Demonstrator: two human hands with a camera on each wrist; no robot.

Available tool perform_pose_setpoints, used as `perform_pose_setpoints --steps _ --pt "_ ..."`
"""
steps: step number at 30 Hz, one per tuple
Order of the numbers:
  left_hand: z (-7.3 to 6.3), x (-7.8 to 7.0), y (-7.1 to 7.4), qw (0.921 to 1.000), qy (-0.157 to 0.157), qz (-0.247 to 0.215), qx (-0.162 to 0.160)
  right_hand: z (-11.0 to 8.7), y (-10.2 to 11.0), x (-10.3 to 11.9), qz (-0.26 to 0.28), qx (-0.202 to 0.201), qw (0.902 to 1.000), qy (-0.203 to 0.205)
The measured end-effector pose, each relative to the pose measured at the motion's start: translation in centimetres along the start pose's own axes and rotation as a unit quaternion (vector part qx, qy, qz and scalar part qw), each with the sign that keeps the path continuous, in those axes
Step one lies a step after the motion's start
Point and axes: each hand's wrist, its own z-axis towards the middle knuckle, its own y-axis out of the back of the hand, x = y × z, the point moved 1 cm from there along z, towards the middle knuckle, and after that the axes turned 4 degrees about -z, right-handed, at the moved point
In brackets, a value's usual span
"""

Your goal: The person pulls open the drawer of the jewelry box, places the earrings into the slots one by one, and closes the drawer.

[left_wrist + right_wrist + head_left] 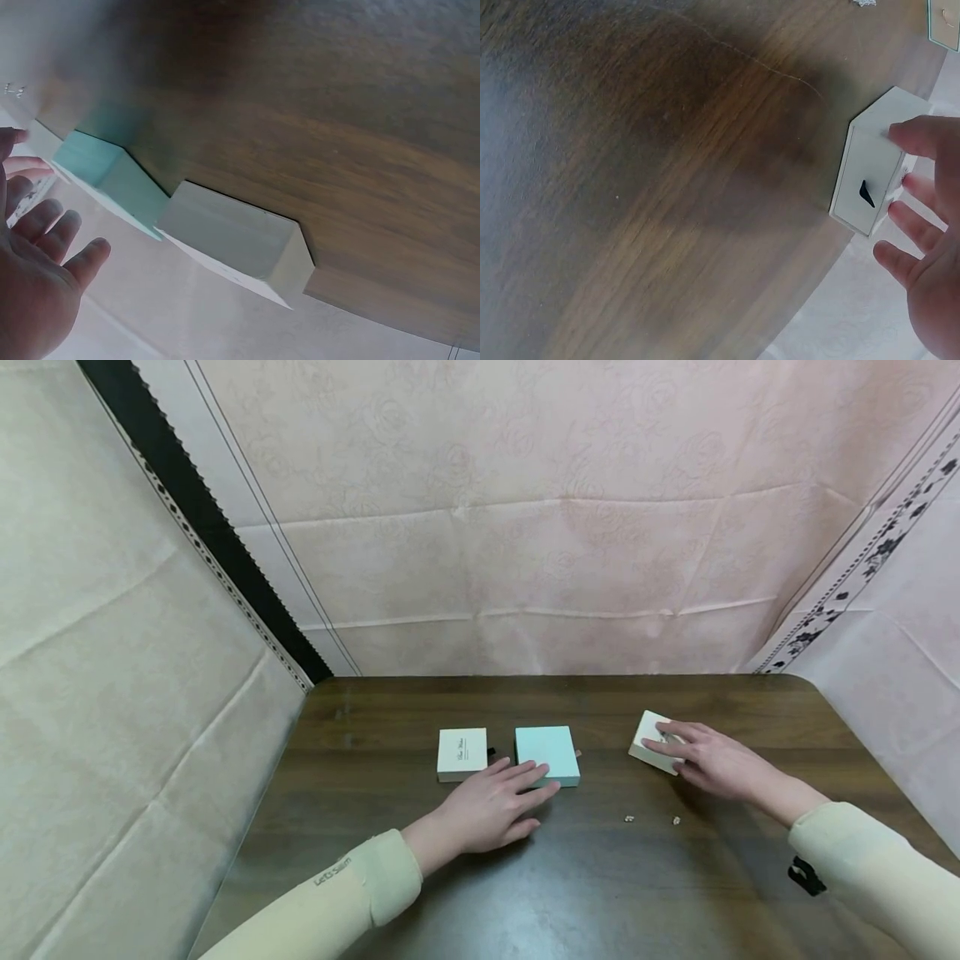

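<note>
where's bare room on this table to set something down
Bare: the table left of the left white box; the gap between the teal box and the right white box; the near middle, between the sleeves, short of the two small shiny pieces. Crowded: around the left hand by the teal box and the right hand on the right white box.

R fingers touch white box w/ blk tab on brown tbl.

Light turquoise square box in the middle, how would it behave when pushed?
The turquoise box should stay stiff, judging by its crisp edges. Lying flat, it probably won't tip. Its small tan side tab suggests it may slide open.
</note>
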Motion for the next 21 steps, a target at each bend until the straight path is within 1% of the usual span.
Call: perform_pose_setpoints --steps 4,11,14,21 --pt "0.1 -0.3 0.1 1.0000 0.000 -0.009 0.001 0.0 -0.1 -0.4 -0.011 -0.011 0.9995 0.027" --pt "0.3 -0.9 0.6 0.9999 0.002 -0.005 0.011 -0.2 -0.1 -0.6 -0.026 -0.026 0.9979 0.054" --pt "0.4 -1.1 1.0 0.9999 0.001 -0.005 0.010 -0.4 -0.1 -0.5 -0.033 -0.034 0.9970 0.061" --pt "0.8 -1.5 1.8 0.9999 -0.007 -0.007 0.006 -0.7 0.1 -0.3 -0.061 -0.035 0.9952 0.068"
